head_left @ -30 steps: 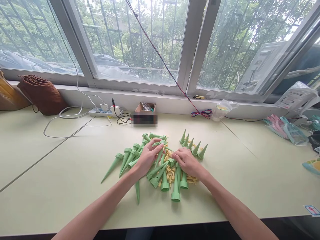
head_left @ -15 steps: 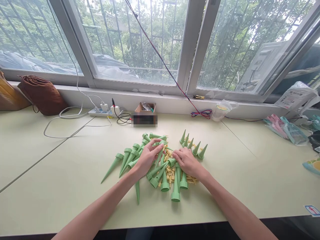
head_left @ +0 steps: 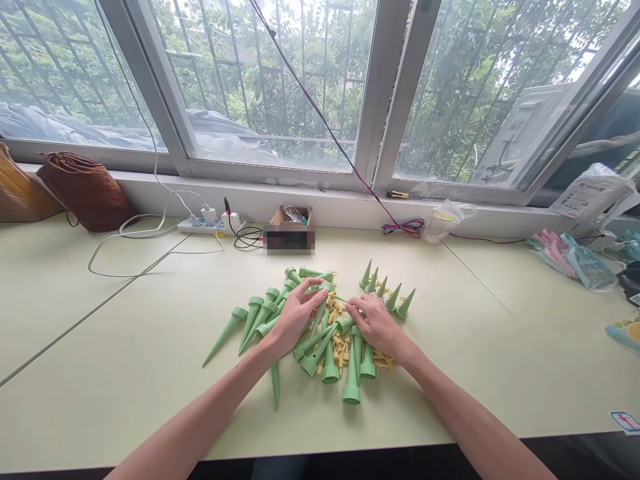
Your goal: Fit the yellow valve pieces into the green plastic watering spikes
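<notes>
My left hand (head_left: 299, 310) is closed around a green plastic watering spike (head_left: 320, 315), whose wide capped end is up and tapered end slants down. A small yellow piece (head_left: 332, 294) shows by its thumb. My right hand (head_left: 374, 320) is closed in a pinch just to the right; what is between its fingertips is hidden. A thin green tip (head_left: 341, 298) lies between the two hands. Below them several green spikes (head_left: 352, 387) lie over a heap of small yellow plastic parts (head_left: 341, 347). More green spikes (head_left: 253, 317) lie in a row at the left.
Beyond my right hand several green cones (head_left: 393, 297) stand point up beside yellow parts. At the back are a small carton (head_left: 291, 215), a power strip (head_left: 200, 226), bundled red and blue wire (head_left: 404, 228) and a roll in a plastic bag (head_left: 443, 220). A brown pouch (head_left: 86, 190) stands far left.
My right hand has shifted very slightly, and a little more of the thin green tip shows beside its fingers. My left hand keeps its hold on the watering spike.
</notes>
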The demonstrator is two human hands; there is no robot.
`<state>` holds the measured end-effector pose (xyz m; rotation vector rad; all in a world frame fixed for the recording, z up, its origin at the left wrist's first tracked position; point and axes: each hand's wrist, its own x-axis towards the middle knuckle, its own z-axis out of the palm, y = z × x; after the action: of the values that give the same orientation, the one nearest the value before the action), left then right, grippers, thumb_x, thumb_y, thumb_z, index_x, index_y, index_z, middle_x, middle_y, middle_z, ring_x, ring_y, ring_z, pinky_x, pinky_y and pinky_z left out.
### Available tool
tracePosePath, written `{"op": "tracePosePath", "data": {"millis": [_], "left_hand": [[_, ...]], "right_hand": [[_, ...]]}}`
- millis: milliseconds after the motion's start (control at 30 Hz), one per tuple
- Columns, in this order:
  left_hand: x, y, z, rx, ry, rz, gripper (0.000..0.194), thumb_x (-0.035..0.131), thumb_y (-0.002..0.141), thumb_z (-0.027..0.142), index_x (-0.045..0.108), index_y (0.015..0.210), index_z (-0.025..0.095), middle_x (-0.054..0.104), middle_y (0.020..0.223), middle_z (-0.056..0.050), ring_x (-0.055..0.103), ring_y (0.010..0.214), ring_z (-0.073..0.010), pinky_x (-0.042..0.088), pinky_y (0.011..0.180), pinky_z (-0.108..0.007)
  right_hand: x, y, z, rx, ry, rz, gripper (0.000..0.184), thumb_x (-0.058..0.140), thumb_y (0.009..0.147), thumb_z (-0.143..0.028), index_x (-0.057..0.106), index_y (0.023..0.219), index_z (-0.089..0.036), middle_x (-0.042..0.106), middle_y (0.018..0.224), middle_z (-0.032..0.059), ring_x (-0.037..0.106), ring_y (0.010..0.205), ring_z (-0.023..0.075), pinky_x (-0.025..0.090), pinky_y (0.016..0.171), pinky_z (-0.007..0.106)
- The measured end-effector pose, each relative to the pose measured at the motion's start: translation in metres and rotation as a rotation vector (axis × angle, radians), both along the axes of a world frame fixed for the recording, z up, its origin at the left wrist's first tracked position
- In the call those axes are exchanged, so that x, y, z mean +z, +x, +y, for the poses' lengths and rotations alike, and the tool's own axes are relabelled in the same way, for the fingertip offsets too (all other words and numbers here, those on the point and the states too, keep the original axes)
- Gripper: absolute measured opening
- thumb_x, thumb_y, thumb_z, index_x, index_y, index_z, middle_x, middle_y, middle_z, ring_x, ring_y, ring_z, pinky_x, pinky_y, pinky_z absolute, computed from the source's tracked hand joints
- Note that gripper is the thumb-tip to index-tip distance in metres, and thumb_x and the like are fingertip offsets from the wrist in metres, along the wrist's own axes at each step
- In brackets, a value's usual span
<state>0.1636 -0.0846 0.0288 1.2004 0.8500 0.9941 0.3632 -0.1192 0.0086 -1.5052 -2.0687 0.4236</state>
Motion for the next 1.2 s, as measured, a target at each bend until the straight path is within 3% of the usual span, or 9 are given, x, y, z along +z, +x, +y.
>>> {"op": "tracePosePath", "data": {"millis": [367, 500, 833, 1200], "left_hand": [[0.003, 0.003, -0.006, 0.079, 0.16, 0.15, 0.041, 0.067, 0.083, 0.052, 0.055, 0.109, 0.022, 0.058, 0.067, 0.003, 0.041, 0.046, -0.0077, 0.033, 0.042, -0.019], [0.0, 0.005, -0.006, 0.089, 0.245, 0.171, 0.036, 0.064, 0.087, 0.047, 0.054, 0.11, 0.022, 0.05, 0.062, 0.006, 0.04, 0.046, -0.0074, 0.036, 0.044, -0.019], [-0.001, 0.007, -0.009, 0.114, 0.364, 0.242, 0.031, 0.063, 0.087, 0.043, 0.055, 0.11, 0.023, 0.055, 0.068, 0.003, 0.047, 0.052, -0.0111, 0.038, 0.048, -0.021], [-0.001, 0.007, -0.01, 0.088, 0.349, 0.229, 0.031, 0.065, 0.086, 0.044, 0.056, 0.108, 0.024, 0.051, 0.067, 0.004, 0.047, 0.051, -0.0118, 0.04, 0.049, -0.023]], "right_hand": [[0.002, 0.001, -0.002, -0.017, 0.116, 0.206, 0.011, 0.052, 0.098, -0.03, 0.061, 0.099, -0.023, 0.06, 0.089, 0.0042, 0.053, 0.093, 0.0227, 0.044, 0.083, 0.036], [0.002, 0.0, -0.003, -0.003, 0.167, 0.245, 0.011, 0.049, 0.099, -0.027, 0.059, 0.098, -0.022, 0.061, 0.089, 0.0041, 0.054, 0.09, 0.0218, 0.045, 0.081, 0.035], [0.011, -0.006, -0.008, -0.047, 0.194, 0.4, 0.017, 0.047, 0.099, -0.033, 0.056, 0.092, -0.021, 0.062, 0.086, 0.0045, 0.058, 0.077, 0.0184, 0.049, 0.071, 0.032], [0.006, -0.007, -0.01, -0.04, 0.258, 0.576, 0.013, 0.047, 0.101, -0.033, 0.054, 0.099, -0.022, 0.065, 0.088, 0.0036, 0.068, 0.085, 0.0188, 0.054, 0.078, 0.034]]}}
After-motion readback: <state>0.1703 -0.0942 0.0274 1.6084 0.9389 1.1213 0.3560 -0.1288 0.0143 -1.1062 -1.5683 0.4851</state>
